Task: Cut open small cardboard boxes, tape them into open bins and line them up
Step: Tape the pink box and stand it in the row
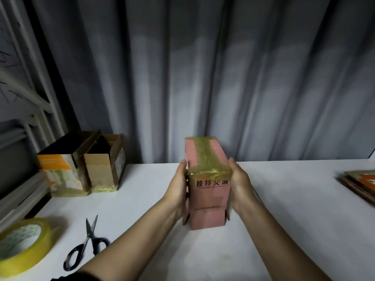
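Pink box (209, 179): upright mid-table (284, 220), top sealed with yellowish tape
Left hand (177, 187): flat against its left side
Right hand (240, 183): flat against its right side
Far left: two open bins (81, 165) touching
Near left: scissors (87, 242), tape roll (22, 244)

Centre: the pink box (208, 179) stands on the white table (284, 220), with the left hand (178, 187) and right hand (239, 185) flat against its sides.
Left rear: two open bins (81, 165) stand touching each other at the table's back edge.
Left front: scissors (87, 244) and tape roll (22, 244) lie near the left forearm.
Right edge: flat cardboard stack (361, 182).
Free room: bare tabletop between box and stack, also between bins and box.
Behind: grey curtain (223, 78) closes the back.
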